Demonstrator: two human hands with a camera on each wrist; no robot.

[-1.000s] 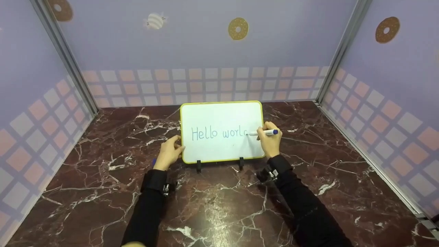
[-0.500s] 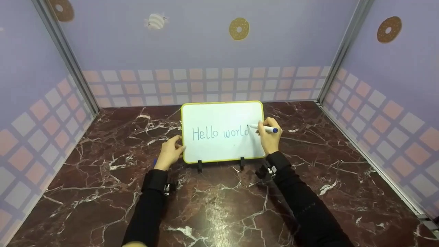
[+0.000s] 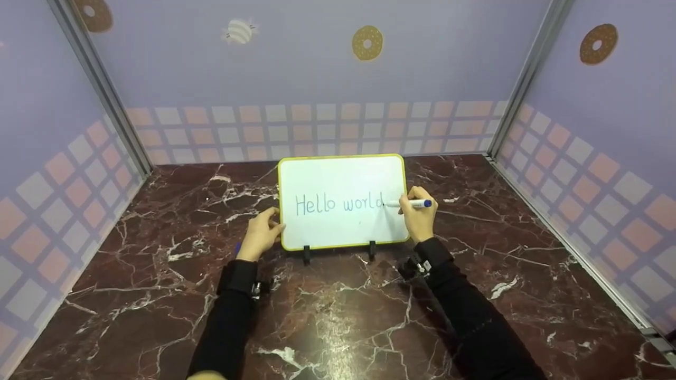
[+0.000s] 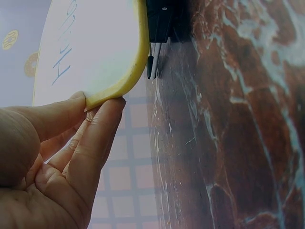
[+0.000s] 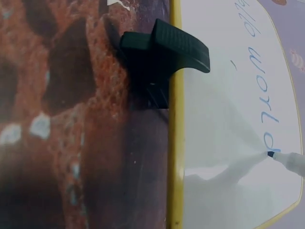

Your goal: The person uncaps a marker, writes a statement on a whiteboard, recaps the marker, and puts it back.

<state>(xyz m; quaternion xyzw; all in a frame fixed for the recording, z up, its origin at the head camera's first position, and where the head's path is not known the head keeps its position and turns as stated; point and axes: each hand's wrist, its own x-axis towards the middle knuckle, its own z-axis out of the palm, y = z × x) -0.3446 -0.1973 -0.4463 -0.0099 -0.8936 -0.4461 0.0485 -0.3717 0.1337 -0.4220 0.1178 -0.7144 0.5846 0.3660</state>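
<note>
A whiteboard (image 3: 338, 177) with a yellow rim leans upright on a black stand (image 3: 372, 249), bearing "Hello world" in blue. At its left edge my left hand (image 3: 260, 236) pinches the rim; in the left wrist view the thumb lies on the front and fingers (image 4: 95, 138) lie behind. My right hand (image 3: 420, 216) holds a white marker (image 3: 417, 203) with a blue end, by the board's right edge. In the right wrist view the marker (image 5: 291, 162) has its dark tip at the letter "d"; the right hand is outside that view.
The board stands on a dark red marbled tabletop (image 3: 338, 306). Lilac walls with a checked band (image 3: 317, 129) close off the back and both sides. A stand hook (image 5: 178, 45) overlaps the board's lower rim. Something blue (image 3: 238, 248) shows beside the left wrist.
The right hand has moved the marker up above the "d" and then back down, drawing the letter's upright stroke. The left hand stays at the board's edge.
</note>
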